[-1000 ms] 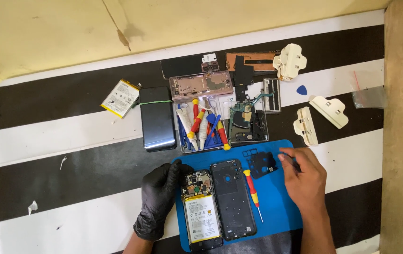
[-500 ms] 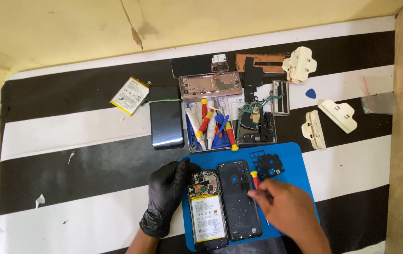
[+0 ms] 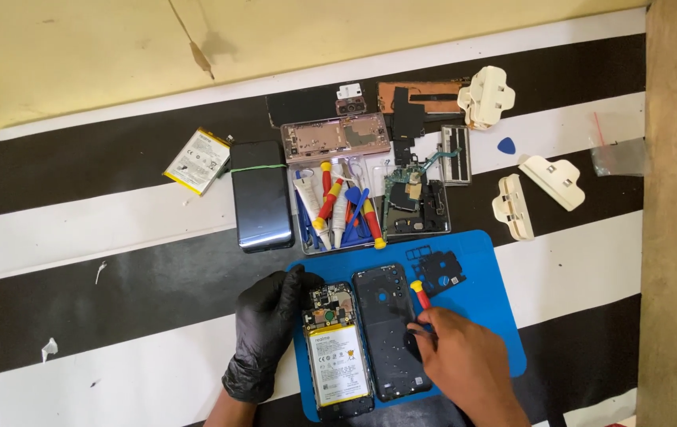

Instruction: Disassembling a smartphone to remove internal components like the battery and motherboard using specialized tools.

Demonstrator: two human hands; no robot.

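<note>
2 hands: right hand (image 3: 465, 368) has moved onto the screwdriver (image 3: 421, 296), fingers closed; left hand (image 3: 267, 328) steadies opened phone (image 3: 337, 356).

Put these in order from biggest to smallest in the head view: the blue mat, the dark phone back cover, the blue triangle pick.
1. Blue rubber work mat
2. Dark plastic phone back cover
3. Small blue triangular pick

They differ clearly in size.

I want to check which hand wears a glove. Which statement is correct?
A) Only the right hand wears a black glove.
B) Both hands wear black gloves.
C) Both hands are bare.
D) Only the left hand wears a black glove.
D: the left hand, beside the opened phone, is in a black glove, while the right hand on the blue mat is bare.
</note>
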